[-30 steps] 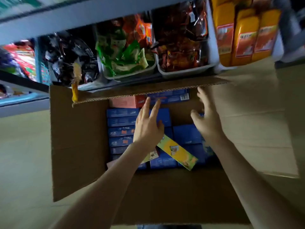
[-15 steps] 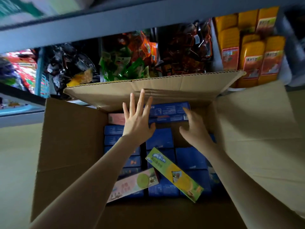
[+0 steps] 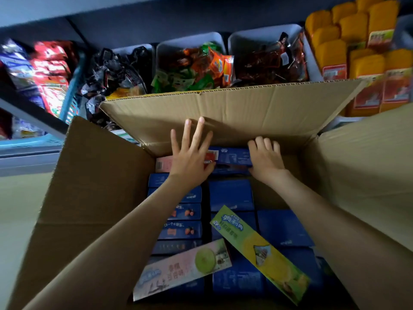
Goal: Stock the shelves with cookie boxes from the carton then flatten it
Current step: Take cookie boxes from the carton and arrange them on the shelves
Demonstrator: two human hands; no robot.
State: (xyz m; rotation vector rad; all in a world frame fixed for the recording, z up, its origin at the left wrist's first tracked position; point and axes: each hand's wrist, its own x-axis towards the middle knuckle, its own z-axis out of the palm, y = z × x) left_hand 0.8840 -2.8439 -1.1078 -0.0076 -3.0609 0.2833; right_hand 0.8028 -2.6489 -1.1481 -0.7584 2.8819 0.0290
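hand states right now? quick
Left hand: open, straight fingers against the blue cookie box.
Right hand: fingers curled round that box's end.

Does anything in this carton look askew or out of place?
Yes. A yellow-green box and a pink box lie slantwise on top of the blue boxes, which sit in neat rows inside the carton.

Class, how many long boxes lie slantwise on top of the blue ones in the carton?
2: pink box near-left; yellow-green box to its right. More may be hidden.
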